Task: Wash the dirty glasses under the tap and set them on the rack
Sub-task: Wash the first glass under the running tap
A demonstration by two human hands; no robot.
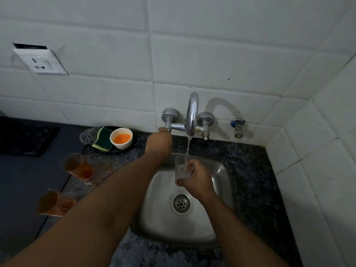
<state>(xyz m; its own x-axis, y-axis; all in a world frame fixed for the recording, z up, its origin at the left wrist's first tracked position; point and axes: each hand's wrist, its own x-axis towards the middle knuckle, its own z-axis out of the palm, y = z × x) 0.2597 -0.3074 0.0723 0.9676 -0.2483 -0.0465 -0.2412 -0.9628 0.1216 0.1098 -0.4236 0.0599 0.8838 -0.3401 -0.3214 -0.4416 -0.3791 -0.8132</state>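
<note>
My right hand grips a clear glass upright over the steel sink. Water runs from the curved tap spout into the glass. My left hand reaches to the tap's left valve, and its fingers curl round the valve, mostly hidden behind the hand. Two glasses holding brownish-orange liquid stand on the counter at the left, one nearer the wall and one closer to me. No rack is in view.
A black dish at the wall holds a green-yellow sponge, a grey scrubber and a white bowl of orange liquid. A small blue-handled tap sticks out right of the mixer. The tiled wall corner closes in on the right.
</note>
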